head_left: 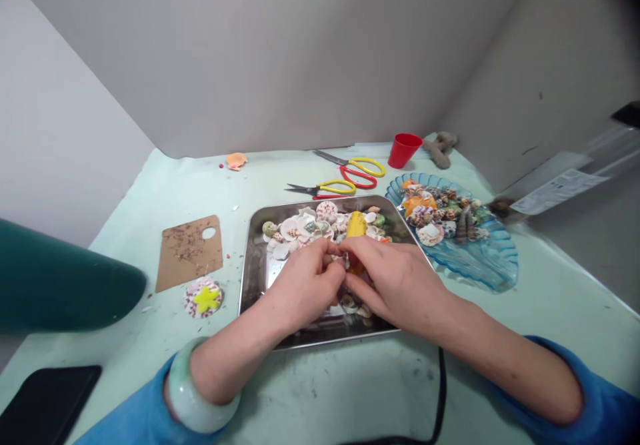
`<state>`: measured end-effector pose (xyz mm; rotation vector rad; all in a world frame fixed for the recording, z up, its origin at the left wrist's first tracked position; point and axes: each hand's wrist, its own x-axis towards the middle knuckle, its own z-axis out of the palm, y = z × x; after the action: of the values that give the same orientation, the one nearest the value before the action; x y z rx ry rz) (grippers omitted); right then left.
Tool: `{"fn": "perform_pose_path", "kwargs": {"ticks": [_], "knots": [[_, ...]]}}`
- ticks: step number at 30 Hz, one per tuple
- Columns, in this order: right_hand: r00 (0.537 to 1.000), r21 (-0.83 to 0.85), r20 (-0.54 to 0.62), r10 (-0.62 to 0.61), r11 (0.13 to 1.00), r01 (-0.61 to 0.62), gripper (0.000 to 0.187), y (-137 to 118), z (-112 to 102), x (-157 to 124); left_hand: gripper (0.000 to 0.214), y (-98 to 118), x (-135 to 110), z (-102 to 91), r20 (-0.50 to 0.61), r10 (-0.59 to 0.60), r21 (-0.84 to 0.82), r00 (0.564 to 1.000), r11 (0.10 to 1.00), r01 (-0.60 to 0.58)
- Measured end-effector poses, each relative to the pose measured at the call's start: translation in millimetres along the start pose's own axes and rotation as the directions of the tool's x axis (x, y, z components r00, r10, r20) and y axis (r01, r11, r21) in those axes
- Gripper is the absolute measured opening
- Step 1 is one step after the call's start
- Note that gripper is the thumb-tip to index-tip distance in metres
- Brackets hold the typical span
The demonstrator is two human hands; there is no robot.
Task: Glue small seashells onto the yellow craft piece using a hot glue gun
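Over a metal tray (260, 278), my left hand (310, 278) and my right hand (390, 278) meet at the fingertips. Both are closed in a pinch around something small and greyish, mostly covered by the fingers. Just behind my right hand, a yellow tool (357, 223) shows its upper end; my fingers hide much of the rest, and I cannot tell whether they touch it. Pale seashells (306, 221) are heaped along the tray's far side. A few small snail shells (353, 305) lie beneath my hands.
Two pairs of scissors (345, 189) lie behind the tray, near a red cup (404, 151). To the right, a blue shell-shaped dish (480, 265) carries many shells. Cardboard (193, 248) and a shell with a yellow star (205, 298) are left; a black cord (442, 391) runs in front.
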<state>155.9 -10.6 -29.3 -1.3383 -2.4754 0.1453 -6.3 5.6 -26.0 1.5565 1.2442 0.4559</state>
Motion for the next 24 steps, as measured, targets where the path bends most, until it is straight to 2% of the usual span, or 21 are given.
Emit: {"fn": "perform_pose_path", "kwargs": {"ticks": [7, 24], "knots": [[0.999, -0.058, -0.033, -0.009, 0.998, 0.008, 0.020, 0.7, 0.7, -1.2, 0.016, 1.2, -0.5, 0.7, -0.003, 0.003, 0.025, 1.000, 1.000, -0.003], [0.999, -0.056, -0.044, -0.016, 0.998, 0.013, 0.019, 0.8, 0.2, -1.7, 0.015, 0.5, -0.6, 0.8, 0.000, 0.008, 0.031, 1.000, 0.999, -0.008]]}}
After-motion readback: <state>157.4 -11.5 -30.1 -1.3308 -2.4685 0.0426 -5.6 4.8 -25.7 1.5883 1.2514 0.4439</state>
